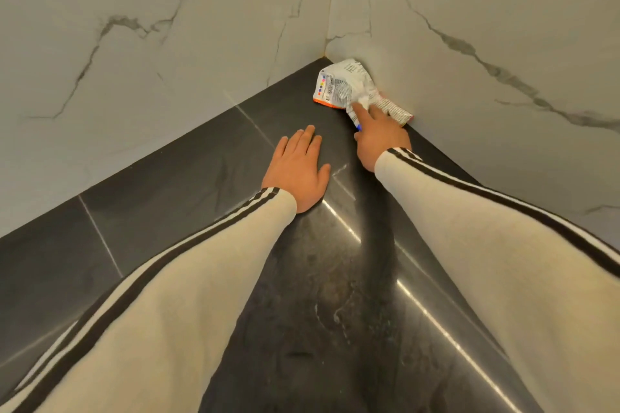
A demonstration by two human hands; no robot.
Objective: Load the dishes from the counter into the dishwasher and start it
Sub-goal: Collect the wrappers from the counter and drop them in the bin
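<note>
Two pale marble walls with grey veins, one on the left (pixel 151 27) and one on the right (pixel 503 10), meet in a corner at the top of the view. Below them a dark, glossy tiled worktop (pixel 151 204) runs into that corner, with thin light joints between its tiles and bright reflections along its middle. Two arms reach in from below, in a cream left sleeve (pixel 167 295) and a cream right sleeve (pixel 486 245), each with dark stripes down its length. The left hand (pixel 297 171) lies flat on the worktop, palm down, fingers straight and close together, holding nothing. The right hand (pixel 379 137) is further in, near the right wall, with its forefinger stretched out over a crumpled white packet (pixel 339 84) and the thumb under the packet's lower end, pinching it. The packet has small print, coloured dots and an orange edge, and it rests on the worktop right in the corner, touching the right wall.
</note>
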